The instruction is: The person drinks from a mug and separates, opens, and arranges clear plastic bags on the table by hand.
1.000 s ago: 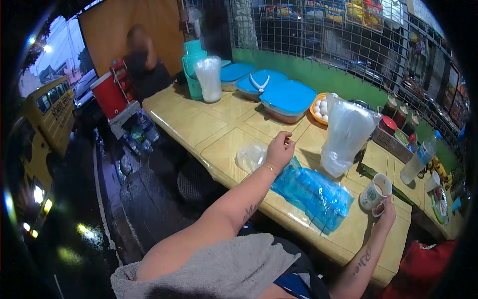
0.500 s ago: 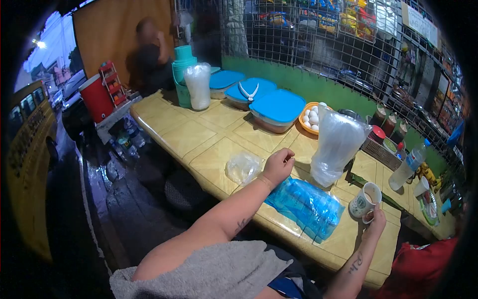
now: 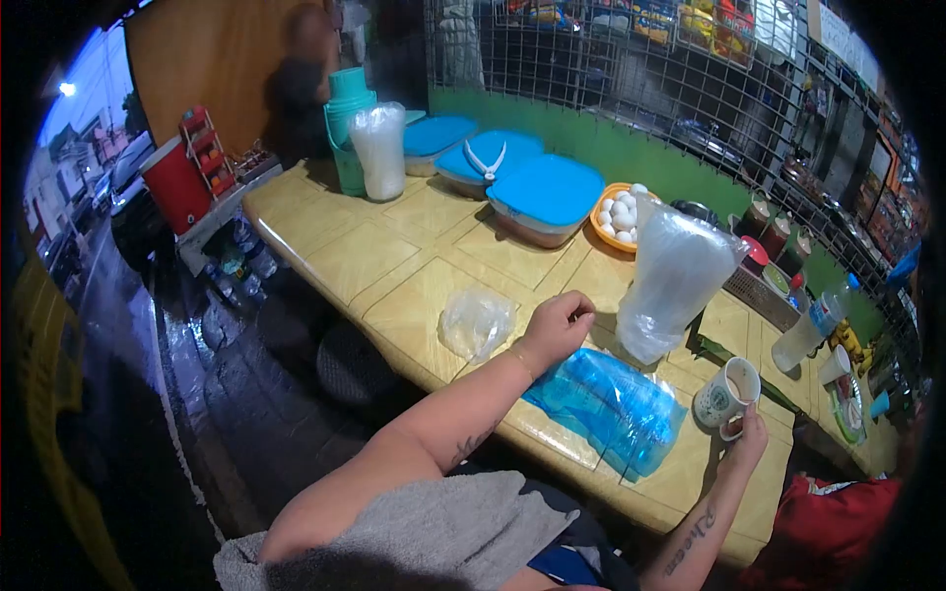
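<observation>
My right hand (image 3: 746,441) grips the handle of a white mug (image 3: 719,399) with a dark green emblem at the table's near right. My left hand (image 3: 557,327) is loosely closed over the table, its fingers curled with nothing showing in them. Just below it lies a blue plastic pack (image 3: 613,414). A crumpled clear plastic bag (image 3: 477,323) is left of that hand. Right of it stands a tall bundle of clear plastic bags (image 3: 675,281).
Blue-lidded containers (image 3: 547,192), tongs (image 3: 486,160) and an orange basket of eggs (image 3: 603,236) line the back. A teal jug (image 3: 347,128) stands far left. A bottle (image 3: 813,330) is at right. A person (image 3: 301,84) is beyond the table; red cloth (image 3: 823,527) shows at lower right.
The view has shifted slightly. My left hand has turned a little, its fingers still curled. My right hand keeps hold of the mug in nearly the same place.
</observation>
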Demonstrator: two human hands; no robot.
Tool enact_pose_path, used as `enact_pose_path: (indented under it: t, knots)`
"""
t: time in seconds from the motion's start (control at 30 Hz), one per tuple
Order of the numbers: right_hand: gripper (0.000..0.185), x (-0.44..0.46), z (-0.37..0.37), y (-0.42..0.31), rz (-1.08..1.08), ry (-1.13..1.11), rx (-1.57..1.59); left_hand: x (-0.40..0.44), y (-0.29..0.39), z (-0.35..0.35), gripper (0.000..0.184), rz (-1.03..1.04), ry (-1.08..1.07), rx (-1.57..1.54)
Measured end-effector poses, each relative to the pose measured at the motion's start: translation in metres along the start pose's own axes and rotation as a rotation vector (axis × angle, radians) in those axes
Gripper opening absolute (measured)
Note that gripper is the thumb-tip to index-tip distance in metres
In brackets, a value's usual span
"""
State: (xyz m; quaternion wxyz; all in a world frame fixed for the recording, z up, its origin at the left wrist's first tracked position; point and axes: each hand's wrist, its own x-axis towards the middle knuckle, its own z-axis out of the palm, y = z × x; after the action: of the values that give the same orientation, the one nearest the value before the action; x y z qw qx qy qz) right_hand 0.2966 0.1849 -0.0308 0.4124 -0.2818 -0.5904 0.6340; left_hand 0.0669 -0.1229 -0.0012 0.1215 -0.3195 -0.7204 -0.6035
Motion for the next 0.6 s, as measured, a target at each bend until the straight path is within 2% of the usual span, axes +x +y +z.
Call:
enact_pose_path:
  t: [0.3,0.4,0.6]
  knots:
    - [0.036,0.003,-0.005,0.006,-0.025,-0.011,-0.030,-0.004,0.002,0.003,0.010,0.020,-0.092,0.036]
    - [0.036,0.004,-0.008,0.008,-0.029,-0.047,-0.011,-0.004,0.001,0.003,0.010,0.003,-0.078,0.029]
    - [0.030,0.001,-0.001,0.002,0.013,0.018,-0.004,-0.003,-0.013,0.006,0.009,-0.001,-0.054,0.019]
